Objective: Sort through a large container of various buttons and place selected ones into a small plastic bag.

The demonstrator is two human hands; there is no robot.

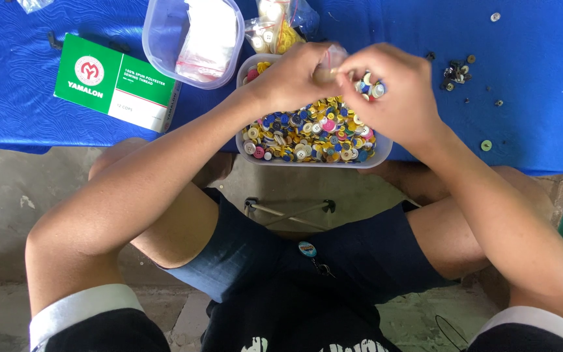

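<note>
A seated person works over a clear tub heaped with mixed buttons in yellow, blue, white and pink, set at the near edge of a blue-covered bench. Judged from the heap, most of the sorting lies ahead: the tub remains nearly full, while only a few buttons sit in a small clear bag pinched between both hands above the tub's far rim.

The left hand has its fingers closed together on the bag's mouth. The right hand curls its fingers around the bag and a clutch of buttons showing at its palm; how tightly they press cannot be told.

At 12 o'clock from the tub lies a filled bag of pale buttons. At 10 o'clock stands an empty-looking clear container holding folded plastic bags, and further out at 9 o'clock a green and white box. At 3 o'clock, well apart, loose dark fasteners are scattered on the cloth.
</note>
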